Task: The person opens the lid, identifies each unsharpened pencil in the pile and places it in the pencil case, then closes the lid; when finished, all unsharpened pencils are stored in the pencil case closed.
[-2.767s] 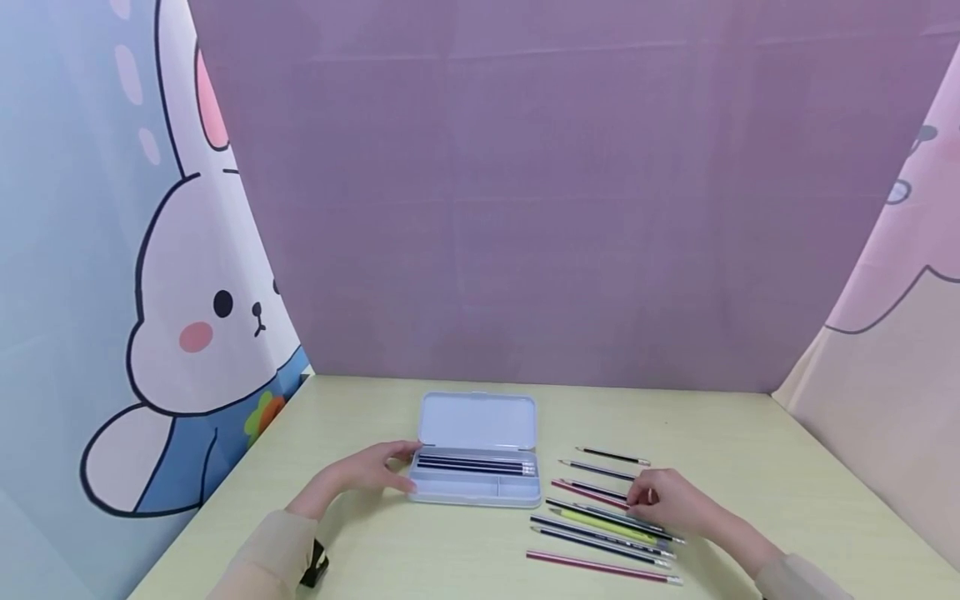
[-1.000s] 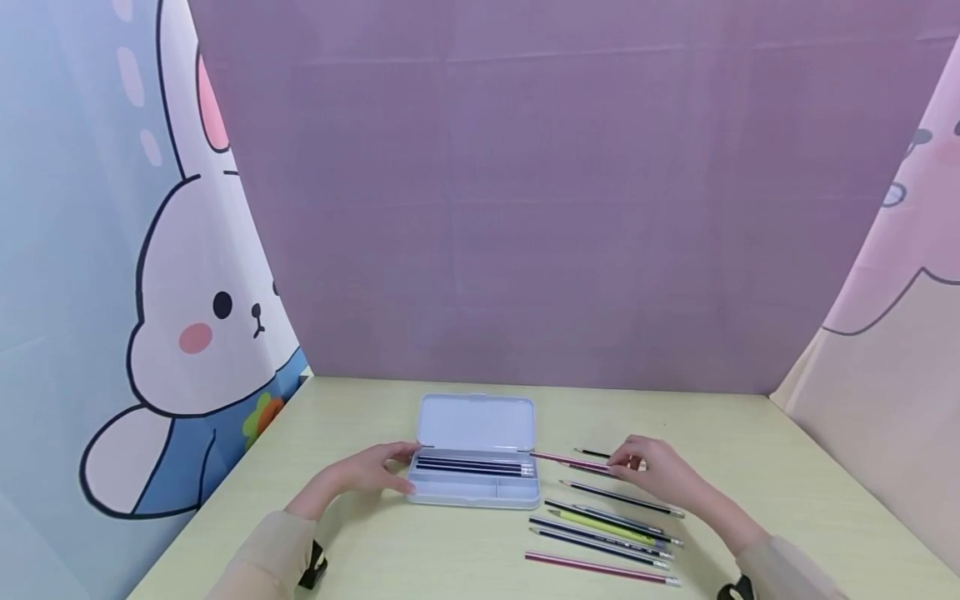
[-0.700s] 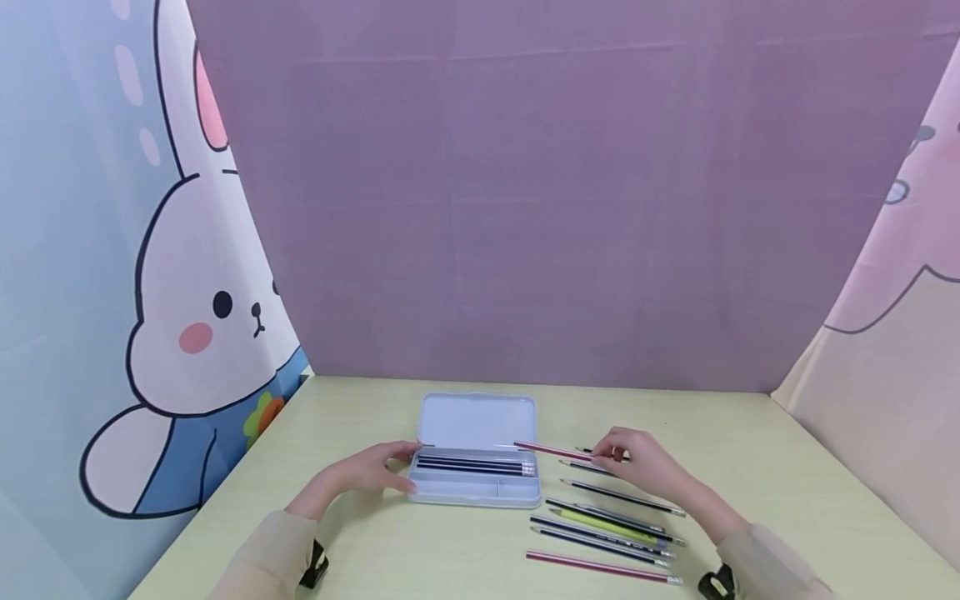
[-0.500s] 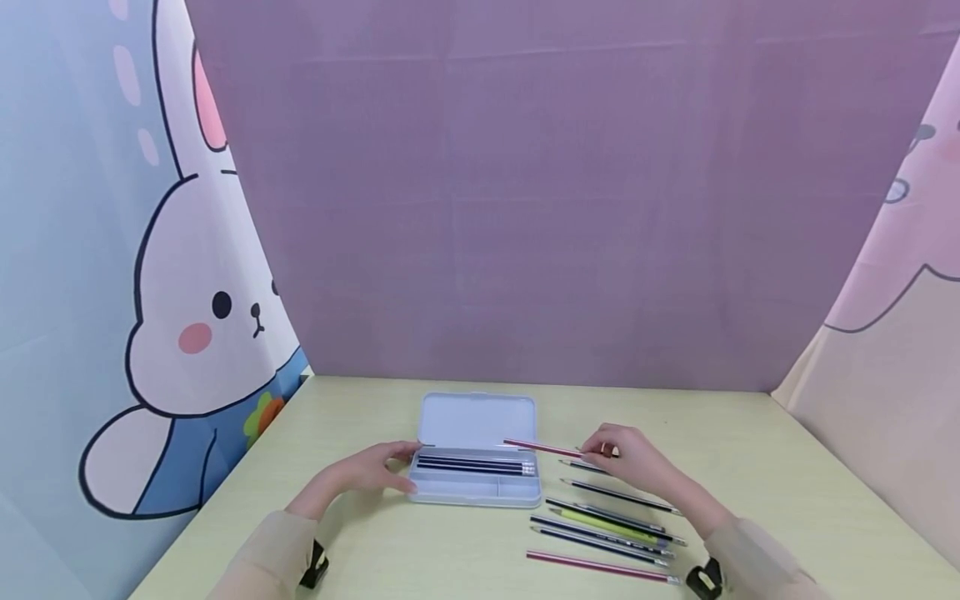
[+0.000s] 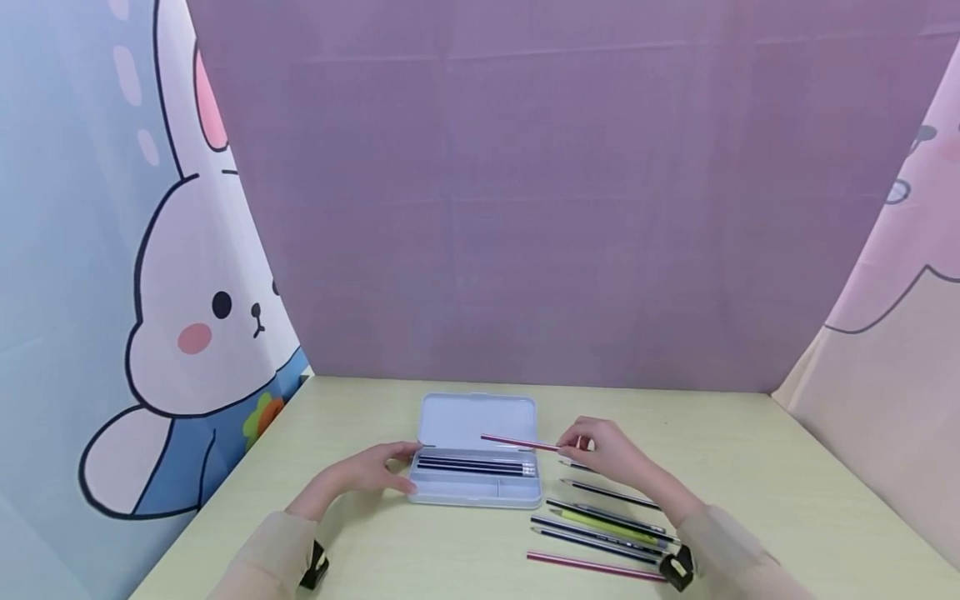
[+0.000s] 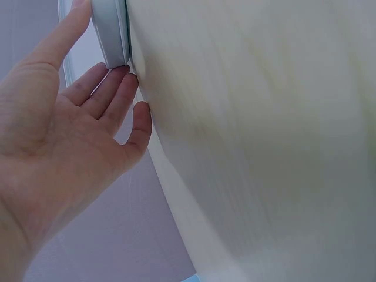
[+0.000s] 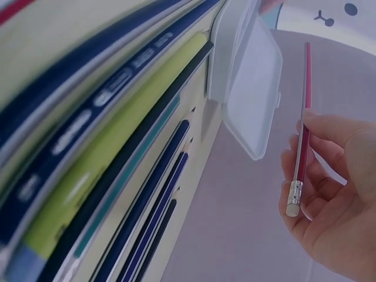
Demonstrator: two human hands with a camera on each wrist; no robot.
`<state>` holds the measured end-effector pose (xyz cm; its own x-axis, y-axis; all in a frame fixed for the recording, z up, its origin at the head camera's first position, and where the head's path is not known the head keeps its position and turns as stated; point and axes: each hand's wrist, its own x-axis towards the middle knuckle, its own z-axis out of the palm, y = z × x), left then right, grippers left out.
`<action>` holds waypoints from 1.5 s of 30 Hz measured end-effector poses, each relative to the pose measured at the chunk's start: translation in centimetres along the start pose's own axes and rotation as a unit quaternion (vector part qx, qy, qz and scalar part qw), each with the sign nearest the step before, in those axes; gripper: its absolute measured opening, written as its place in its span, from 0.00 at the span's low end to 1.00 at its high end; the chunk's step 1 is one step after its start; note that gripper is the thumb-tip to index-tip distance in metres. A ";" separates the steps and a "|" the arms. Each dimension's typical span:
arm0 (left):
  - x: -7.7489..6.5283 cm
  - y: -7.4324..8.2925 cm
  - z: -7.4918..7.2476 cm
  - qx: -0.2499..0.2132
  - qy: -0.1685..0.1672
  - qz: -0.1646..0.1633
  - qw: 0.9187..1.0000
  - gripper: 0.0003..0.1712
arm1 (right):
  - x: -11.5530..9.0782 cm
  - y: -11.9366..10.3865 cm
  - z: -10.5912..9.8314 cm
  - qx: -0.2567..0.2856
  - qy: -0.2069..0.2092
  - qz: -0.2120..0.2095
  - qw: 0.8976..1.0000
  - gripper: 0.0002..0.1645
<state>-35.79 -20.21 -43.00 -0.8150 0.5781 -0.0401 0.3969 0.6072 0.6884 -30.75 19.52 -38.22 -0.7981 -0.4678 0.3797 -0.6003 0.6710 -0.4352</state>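
My right hand (image 5: 603, 450) pinches a red pencil (image 5: 517, 442) between thumb and fingers, near its eraser end. The right wrist view shows the pencil's white eraser and metal band (image 7: 295, 194) beside the curled fingers. Its far end overlaps the raised lid (image 5: 477, 417) of a pale plastic pencil case (image 5: 457, 500). Several dark pencils (image 5: 472, 467) lie side by side in the rear compartment of the case. At the case's left end rests my left hand (image 5: 367, 469), thumb at the front corner and fingers at the back one. The left wrist view shows those fingers (image 6: 103, 97) nearly straight against the case wall.
To the right of the case lie several loose dark pencils (image 5: 611, 495) in a slanted row. A thick yellow-green pencil or pen (image 5: 603, 524) is among them. Another red pencil (image 5: 585, 566) lies nearest the front. A purple cloth (image 5: 525, 208) hangs behind the table.
My right hand has taken the red pencil from the loose row, then carried it left and back until it overlaps the case lid. The left hand stays at the case.
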 end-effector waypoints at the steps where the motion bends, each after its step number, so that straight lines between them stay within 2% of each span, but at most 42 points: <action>1: 0.0 0.0 0.0 -0.001 0.000 0.000 1.000 0.43 | 0.1 -0.1 0.1 0.002 -0.001 -0.001 1.000 0.03; 7: -0.1 0.2 0.0 0.002 0.002 -0.007 1.000 0.44 | 1.1 -0.9 0.6 0.006 -0.014 -0.002 1.000 0.02; 15: -0.1 0.1 0.1 -0.002 0.002 -0.011 1.000 0.43 | 2.3 -1.7 1.6 0.011 -0.024 -0.027 0.999 0.03; 29: -0.1 0.4 0.0 -0.007 -0.002 -0.008 1.000 0.43 | 4.0 -2.8 3.7 0.007 -0.058 0.007 0.998 0.03; 39: -0.1 0.5 -0.1 -0.004 -0.001 -0.018 1.000 0.43 | 5.4 -3.3 5.1 0.020 -0.111 0.023 0.993 0.04; 45: -0.2 0.5 -0.1 -0.006 -0.001 -0.022 1.000 0.43 | 5.8 -3.3 6.0 0.036 -0.127 0.012 0.991 0.04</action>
<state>-35.49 -20.06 -42.61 -0.8308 0.5518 -0.0726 0.3551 0.6261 0.6942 -33.65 11.12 -39.48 -0.7937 -0.5882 0.1551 -0.5761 0.6451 -0.5020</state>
